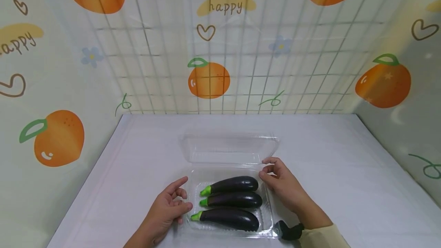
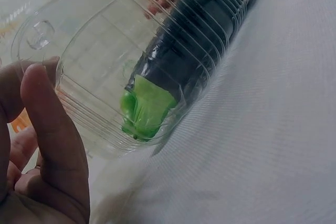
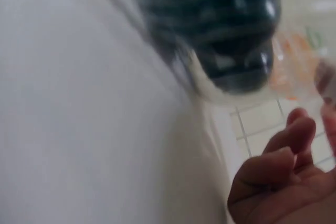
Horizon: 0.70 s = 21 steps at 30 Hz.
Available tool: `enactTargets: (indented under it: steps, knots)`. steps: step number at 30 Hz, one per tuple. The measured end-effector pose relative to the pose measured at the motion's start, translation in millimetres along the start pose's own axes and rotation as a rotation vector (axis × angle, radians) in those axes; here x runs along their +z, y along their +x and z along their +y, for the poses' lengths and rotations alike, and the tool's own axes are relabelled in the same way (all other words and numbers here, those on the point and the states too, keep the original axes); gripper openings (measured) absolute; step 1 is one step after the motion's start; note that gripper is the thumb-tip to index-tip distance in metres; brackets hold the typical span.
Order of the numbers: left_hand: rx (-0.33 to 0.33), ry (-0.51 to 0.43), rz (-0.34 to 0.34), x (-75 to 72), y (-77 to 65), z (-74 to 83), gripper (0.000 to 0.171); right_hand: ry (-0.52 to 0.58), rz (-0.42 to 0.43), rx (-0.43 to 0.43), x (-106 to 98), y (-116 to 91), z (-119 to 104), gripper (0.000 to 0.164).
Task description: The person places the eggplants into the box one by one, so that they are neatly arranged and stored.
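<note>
Clear container (image 2: 105,51) on white tabletop (image 2: 262,129), thumb and finger of left hand (image 2: 52,166) at its corner rim. Through the ribbed wall: dark eggplant (image 2: 181,40) along the bottom edge, green stem end (image 2: 150,107) towards the corner nearest the hand.

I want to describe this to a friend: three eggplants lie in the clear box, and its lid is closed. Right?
Not quite: the lid is open, as the head view shows. Three eggplants do lie in the clear box.
</note>
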<state>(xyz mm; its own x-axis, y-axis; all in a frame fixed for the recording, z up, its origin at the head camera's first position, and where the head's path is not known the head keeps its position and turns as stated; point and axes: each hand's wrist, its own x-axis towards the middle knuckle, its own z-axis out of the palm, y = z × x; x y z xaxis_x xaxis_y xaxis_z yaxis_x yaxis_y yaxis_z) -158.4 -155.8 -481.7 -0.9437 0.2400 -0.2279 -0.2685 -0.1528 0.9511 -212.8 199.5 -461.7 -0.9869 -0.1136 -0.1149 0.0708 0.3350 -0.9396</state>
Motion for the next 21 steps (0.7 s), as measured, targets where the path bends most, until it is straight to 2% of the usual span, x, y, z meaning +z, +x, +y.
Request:
enactTargets:
  steps: [5,9,12,17,19,21]
  knots:
    - [0.007,-0.011,-0.011,-0.1,0.5,-1.1,0.083,-0.062,0.007,-0.065,-5.5,-0.7,6.3,0.049]
    - [0.013,-0.033,-0.032,0.4,1.4,-1.6,0.083,-0.102,-0.029,-0.103,-12.7,-2.9,8.8,0.051]
    - [0.016,-0.037,-0.048,0.7,1.2,-2.3,0.083,-0.103,-0.138,-0.11,-24.3,-7.0,12.5,0.057]
    - [0.03,-0.037,-0.078,-0.1,-0.2,-3.5,0.082,-0.015,-0.37,-0.123,-43.1,-12.7,19.0,0.072]
    - [0.035,-0.04,-0.085,-0.7,-0.4,-3.5,0.081,0.029,-0.41,-0.129,-44.5,-12.5,19.5,0.074]
    - [0.036,-0.04,-0.085,-1.3,-0.2,-3.2,0.081,0.059,-0.413,-0.113,-43.5,-11.8,19.0,0.074]
